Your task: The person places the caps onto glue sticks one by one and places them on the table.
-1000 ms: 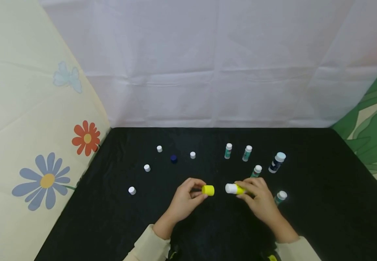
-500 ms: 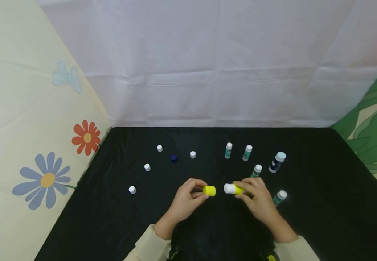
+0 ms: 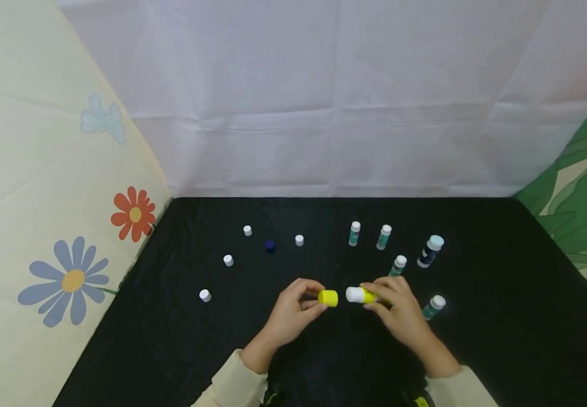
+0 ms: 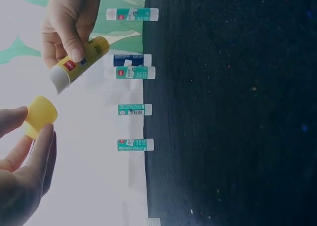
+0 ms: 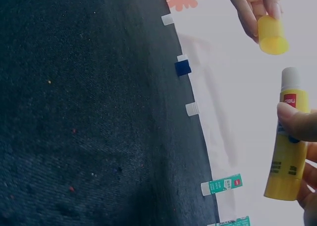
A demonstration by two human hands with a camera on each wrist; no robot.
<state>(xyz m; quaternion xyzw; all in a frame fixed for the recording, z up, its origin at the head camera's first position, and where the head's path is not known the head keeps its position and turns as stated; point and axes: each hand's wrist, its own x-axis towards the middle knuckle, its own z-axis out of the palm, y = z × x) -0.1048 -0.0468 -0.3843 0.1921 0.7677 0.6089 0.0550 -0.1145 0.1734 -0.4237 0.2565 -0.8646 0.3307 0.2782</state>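
My left hand (image 3: 293, 314) pinches a yellow cap (image 3: 328, 298) between thumb and fingers; in the right wrist view the cap's (image 5: 272, 35) open end faces the glue stick. The yellow glue stick (image 5: 288, 151) is gripped by my right hand (image 3: 397, 308), tilted, its white end pointing left at the cap. A small gap separates cap and stick. Just beyond the right hand stands a green glue stick (image 3: 398, 265), its lower part hidden. Another green glue stick (image 3: 434, 307) stands to the right of that hand.
Two green glue sticks (image 3: 355, 233) and a larger dark blue one (image 3: 430, 251) stand at the back right of the black table (image 3: 135, 350). On the left lie several white caps (image 3: 205, 295) and a dark blue cap (image 3: 270, 246). A white cloth (image 3: 273, 113) hangs behind.
The cap has shifted slightly right and the glue stick slightly left, so the gap between them has narrowed. Both hands keep their grip. The other caps and sticks stay where they were.
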